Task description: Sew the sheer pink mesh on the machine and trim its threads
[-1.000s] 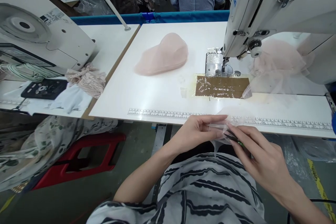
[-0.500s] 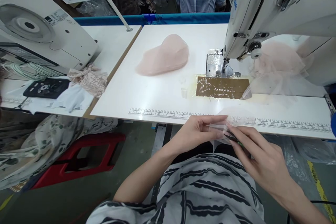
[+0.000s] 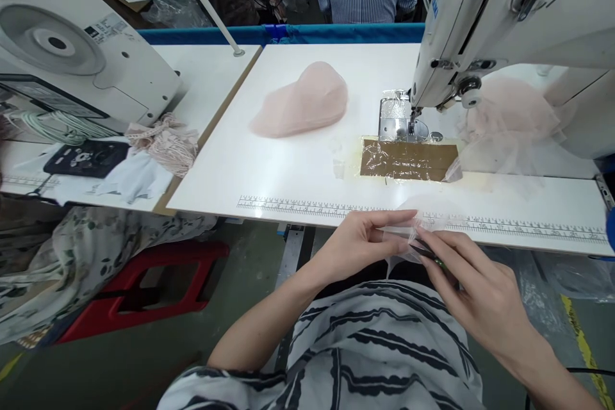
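At the table's front edge, my left hand (image 3: 360, 240) pinches a piece of sheer pale fabric (image 3: 401, 232) between thumb and fingers. My right hand (image 3: 475, 275) is closed around small thread snips (image 3: 425, 248), whose dark blades point left at the fabric. Its thumb and fingertips also touch the fabric's edge. Part of the snips is hidden inside the palm. Behind my hands stands a sewing machine (image 3: 461, 45), its presser foot (image 3: 412, 128) over the metal needle plate. A stack of pink sheer fabric (image 3: 305, 102) lies left of the needle.
More pink tulle (image 3: 512, 112) is bunched under the machine arm. Brown tape (image 3: 408, 160) covers the table before the needle plate; a ruler strip (image 3: 298, 207) runs along the front edge. At left are a second machine (image 3: 81, 45), pink cords (image 3: 168, 144) and a red stool (image 3: 144, 288).
The view has shifted very slightly. Both hands, the fabric and the snips keep nearly the same positions.
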